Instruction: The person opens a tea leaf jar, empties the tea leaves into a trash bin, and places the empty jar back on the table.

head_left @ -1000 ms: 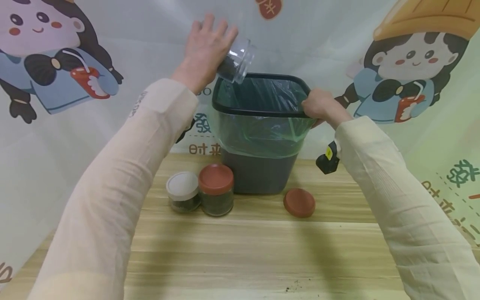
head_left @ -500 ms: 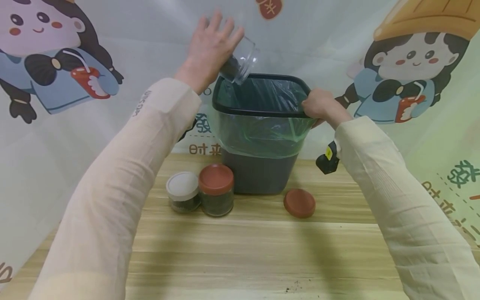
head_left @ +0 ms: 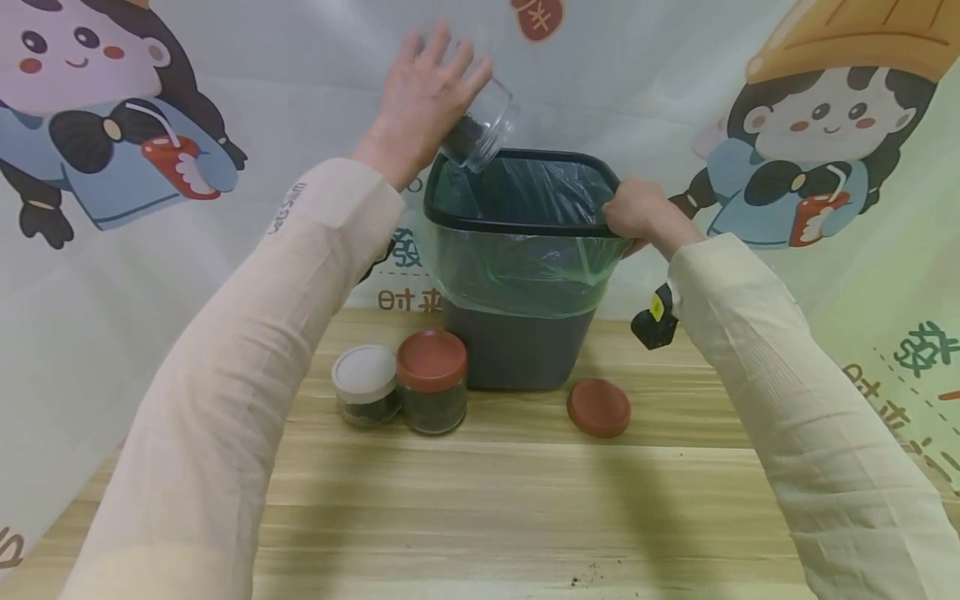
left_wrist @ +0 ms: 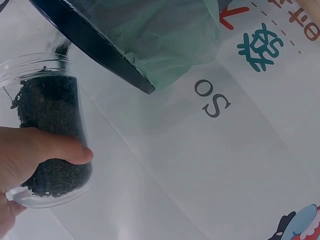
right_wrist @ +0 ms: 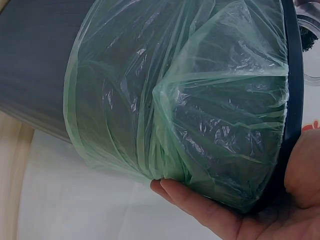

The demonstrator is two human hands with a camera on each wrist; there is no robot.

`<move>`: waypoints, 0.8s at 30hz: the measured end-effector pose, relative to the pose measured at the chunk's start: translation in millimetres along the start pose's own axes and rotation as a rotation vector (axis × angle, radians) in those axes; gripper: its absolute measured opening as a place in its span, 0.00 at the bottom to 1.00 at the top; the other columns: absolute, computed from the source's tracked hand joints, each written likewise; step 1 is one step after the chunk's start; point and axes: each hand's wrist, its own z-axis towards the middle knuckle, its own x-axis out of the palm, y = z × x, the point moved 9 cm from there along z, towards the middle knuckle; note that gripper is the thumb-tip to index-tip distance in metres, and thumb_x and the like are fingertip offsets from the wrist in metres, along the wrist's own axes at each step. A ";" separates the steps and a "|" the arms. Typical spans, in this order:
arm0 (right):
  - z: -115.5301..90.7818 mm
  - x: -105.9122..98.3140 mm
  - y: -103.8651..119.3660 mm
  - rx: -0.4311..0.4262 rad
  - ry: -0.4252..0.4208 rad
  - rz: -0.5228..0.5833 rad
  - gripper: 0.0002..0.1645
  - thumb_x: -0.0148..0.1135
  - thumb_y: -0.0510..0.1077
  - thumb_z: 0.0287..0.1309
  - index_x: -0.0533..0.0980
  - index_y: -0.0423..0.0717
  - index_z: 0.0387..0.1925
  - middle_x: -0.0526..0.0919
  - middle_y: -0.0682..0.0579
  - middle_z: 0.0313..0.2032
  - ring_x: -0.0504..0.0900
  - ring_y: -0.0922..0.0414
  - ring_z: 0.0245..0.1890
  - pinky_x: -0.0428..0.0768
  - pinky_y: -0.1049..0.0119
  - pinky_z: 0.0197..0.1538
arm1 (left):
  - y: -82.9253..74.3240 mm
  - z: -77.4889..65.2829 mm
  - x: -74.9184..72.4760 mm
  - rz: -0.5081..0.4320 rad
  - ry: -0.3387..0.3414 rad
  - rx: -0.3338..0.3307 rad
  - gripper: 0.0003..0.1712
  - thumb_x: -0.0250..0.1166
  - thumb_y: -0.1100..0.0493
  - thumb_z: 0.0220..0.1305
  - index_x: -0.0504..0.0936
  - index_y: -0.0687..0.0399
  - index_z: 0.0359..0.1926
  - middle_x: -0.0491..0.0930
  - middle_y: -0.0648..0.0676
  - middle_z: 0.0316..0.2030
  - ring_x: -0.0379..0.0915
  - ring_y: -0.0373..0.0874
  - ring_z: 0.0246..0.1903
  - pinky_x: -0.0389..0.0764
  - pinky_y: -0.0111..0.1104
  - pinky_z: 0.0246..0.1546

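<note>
My left hand grips a clear glass jar tilted mouth-down over the left side of a grey trash can. In the left wrist view, dark dried leaves, like loose tea, fill much of the jar, and some spill from its mouth toward the can. My right hand grips the right side of the can's black rim. The right wrist view has its fingers along the outside, against the green plastic liner folded over the rim. The can stands upright.
On the wooden table, a white-lidded jar and a red-lidded jar stand side by side, left of the can's base. A loose red lid lies to the right. Dark crumbs dot the front; a printed curtain hangs behind.
My left hand has shifted slightly to the right and tipped the jar a little more over the can. The right hand keeps its grip on the rim.
</note>
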 end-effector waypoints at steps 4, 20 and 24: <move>-0.4 0.4 1.5 -0.013 0.005 -0.045 0.16 0.33 0.40 0.64 0.58 0.42 0.20 0.67 0.45 0.27 0.76 0.62 0.15 0.80 0.62 0.36 | -1.1 0.1 -2.0 -0.003 -0.026 0.010 0.39 0.64 0.68 0.50 0.56 0.56 0.61 0.59 0.63 0.60 0.51 0.57 0.61 0.57 0.46 0.61; -3.9 0.6 7.9 -0.069 -0.009 -0.173 0.17 0.33 0.39 0.64 0.61 0.41 0.20 0.64 0.45 0.26 0.71 0.45 0.32 0.70 0.55 0.47 | -5.2 2.0 -4.2 0.074 -0.033 0.034 0.36 0.58 0.71 0.55 0.54 0.55 0.64 0.56 0.61 0.63 0.50 0.56 0.62 0.52 0.45 0.63; -4.1 0.6 8.3 -0.072 -0.003 -0.191 0.18 0.33 0.40 0.64 0.59 0.43 0.17 0.62 0.48 0.23 0.68 0.50 0.28 0.67 0.57 0.40 | -6.4 3.1 -5.5 0.090 -0.043 0.043 0.36 0.59 0.71 0.55 0.55 0.55 0.63 0.57 0.61 0.62 0.50 0.55 0.62 0.52 0.45 0.63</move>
